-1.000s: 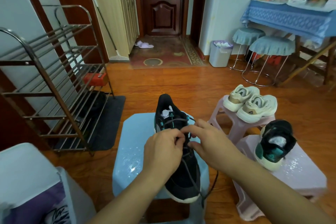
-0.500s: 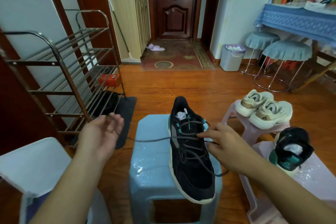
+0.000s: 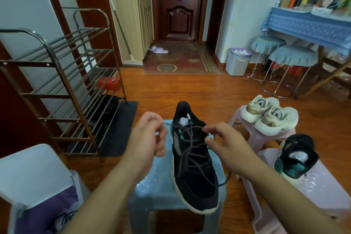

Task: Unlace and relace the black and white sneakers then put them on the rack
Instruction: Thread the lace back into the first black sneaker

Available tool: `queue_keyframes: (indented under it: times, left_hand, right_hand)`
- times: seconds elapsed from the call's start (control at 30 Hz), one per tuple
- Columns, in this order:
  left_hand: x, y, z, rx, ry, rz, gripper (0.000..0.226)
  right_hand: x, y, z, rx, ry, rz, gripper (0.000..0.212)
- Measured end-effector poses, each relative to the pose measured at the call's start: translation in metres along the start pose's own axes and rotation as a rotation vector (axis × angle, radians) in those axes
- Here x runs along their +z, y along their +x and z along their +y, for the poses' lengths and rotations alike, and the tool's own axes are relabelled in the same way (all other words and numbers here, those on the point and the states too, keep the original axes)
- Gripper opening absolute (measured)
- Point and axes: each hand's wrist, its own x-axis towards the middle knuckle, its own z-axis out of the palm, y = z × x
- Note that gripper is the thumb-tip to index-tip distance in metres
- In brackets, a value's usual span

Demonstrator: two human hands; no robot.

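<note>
Head cam looks down on both forearms reaching in from the bottom edge. Left hand (image 3: 150,135) is curled up just left of the black sneaker (image 3: 193,159), fingers bunched toward the thumb; it looks like it's pinching something thin, but I honestly can't tell if the lace is in there. Right hand (image 3: 226,144) sits at the shoe's right side, thumb and forefinger pinching the dark lace (image 3: 190,137) near the top eyelets, other fingers loosely fanned. The sneaker lies lengthwise on the blue stool (image 3: 157,190), heel away from the camera, toe poking a bit past the near edge. A lace tail droops off the right side. Second black sneaker (image 3: 296,157) is on the pink stool (image 3: 322,186) to the right, with a cream pair (image 3: 269,115) behind it. Metal rack (image 3: 62,89) stands to the left, with bare wood floor between it and the stool.
</note>
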Motion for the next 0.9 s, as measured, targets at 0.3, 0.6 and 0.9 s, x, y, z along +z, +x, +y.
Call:
queue_keyframes:
  times: [0.3,0.6,0.9]
  left_hand:
    - [0.024,0.003,-0.054,0.122,0.758,-0.079,0.017]
    - [0.011,0.007,-0.052,0.283,1.051,-0.196,0.014]
    - [0.003,0.002,-0.044,0.274,1.122,-0.270,0.021]
  right_hand:
    - [0.007,0.000,-0.001,-0.110,-0.177,-0.083,0.042]
    - [0.010,0.003,0.001,-0.183,-0.351,-0.117,0.050]
    - [0.010,0.003,-0.001,-0.176,-0.369,-0.108,0.050]
